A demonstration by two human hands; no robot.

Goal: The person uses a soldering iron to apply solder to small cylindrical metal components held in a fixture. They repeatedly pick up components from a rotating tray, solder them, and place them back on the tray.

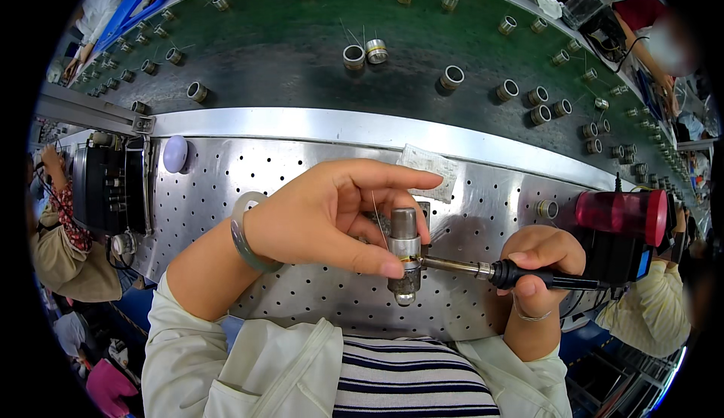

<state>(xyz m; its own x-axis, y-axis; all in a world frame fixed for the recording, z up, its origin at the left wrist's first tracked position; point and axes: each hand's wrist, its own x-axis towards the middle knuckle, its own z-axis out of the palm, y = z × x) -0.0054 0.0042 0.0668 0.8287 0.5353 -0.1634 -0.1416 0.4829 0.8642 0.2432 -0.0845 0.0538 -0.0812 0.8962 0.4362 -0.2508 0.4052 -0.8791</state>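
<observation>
My left hand (324, 218) comes in from the left, thumb and some fingers closed about a metal cylinder with a yellow band (405, 248), the index finger stretched out above it. The cylinder sits round an upright metal post (404, 222), whose darker top sticks out. A thin wire rises beside it. My right hand (547, 260) grips the black handle of a soldering iron (456, 266). The iron lies nearly level, and its metal tip meets the cylinder near the yellow band, next to my left thumb. The exact contact point is too small to make out.
Behind the perforated metal worktop (249, 282) runs a green conveyor belt (302, 48) carrying several metal cylinders (452, 77). A cloth (430, 173), a purple oval object (176, 154), a loose cylinder (547, 208) and a red canister (615, 217) surround my hands. Other people sit at both sides.
</observation>
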